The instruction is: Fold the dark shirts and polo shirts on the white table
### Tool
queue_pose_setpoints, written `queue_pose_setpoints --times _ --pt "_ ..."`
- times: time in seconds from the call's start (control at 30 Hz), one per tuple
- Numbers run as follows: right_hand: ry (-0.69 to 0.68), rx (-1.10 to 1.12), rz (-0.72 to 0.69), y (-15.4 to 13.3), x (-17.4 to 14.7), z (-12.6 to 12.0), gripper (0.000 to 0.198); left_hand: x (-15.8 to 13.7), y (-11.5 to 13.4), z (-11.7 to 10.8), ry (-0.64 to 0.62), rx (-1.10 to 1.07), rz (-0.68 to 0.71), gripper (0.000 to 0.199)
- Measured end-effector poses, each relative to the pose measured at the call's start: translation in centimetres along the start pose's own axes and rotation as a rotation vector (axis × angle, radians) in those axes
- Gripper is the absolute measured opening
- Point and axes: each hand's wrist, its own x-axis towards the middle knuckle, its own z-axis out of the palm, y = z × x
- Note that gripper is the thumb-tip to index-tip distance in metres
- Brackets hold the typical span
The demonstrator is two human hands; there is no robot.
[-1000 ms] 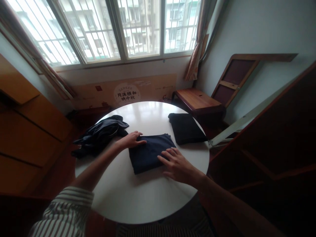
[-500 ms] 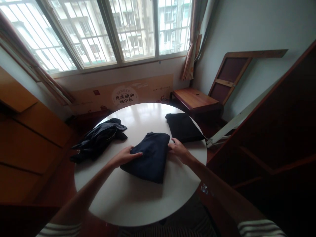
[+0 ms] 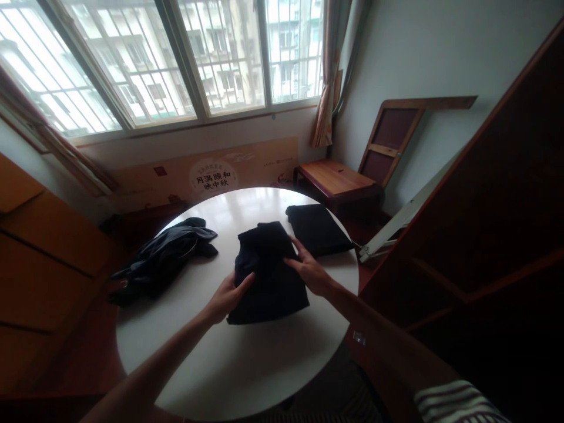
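Note:
A dark navy folded garment is held between my two hands over the middle of the round white table. My left hand grips its left edge, thumb on top and fingers hidden beneath. On the opposite edge, my right hand is closed with its thumb over the cloth. Just past my right hand lies a flat, neatly folded black garment. A crumpled heap of dark clothing rests at the table's left side, partly hanging over the rim.
A low wooden table stands behind on the right, near a leaning wooden frame. Orange-brown cabinets line the left. A dark red wooden panel slants along the right side. Barred windows fill the back wall.
The navy garment has been lifted and tilted up, and its top part now shows a darker face. My hands have risen with it. The view has shifted slightly to the right.

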Motion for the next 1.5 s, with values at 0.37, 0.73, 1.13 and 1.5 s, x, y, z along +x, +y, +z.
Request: queue_pose_setpoints --times 0.37,0.73,1.13,1.5 --pt "0.342 -0.62 -0.134 -10.7 7.4 -13.3 0.063 15.1 5.4 12.1 0.014 -0.28 -0.043 0.067" --pt "0.102 -1.634 -0.347 -8.9 9.8 -14.8 0.049 15.7 4.2 13.6 0.213 0.642 0.559 0.048" --pt "-0.035 -1.828 0.005 -6.7 17.2 -13.8 0.053 14.6 -0.8 19.4 0.149 1.131 0.63 0.068" --pt "0.136 -1.675 -0.573 -4.4 13.0 -3.0 0.034 8.6 4.7 3.4 0.244 0.476 0.579 0.024"
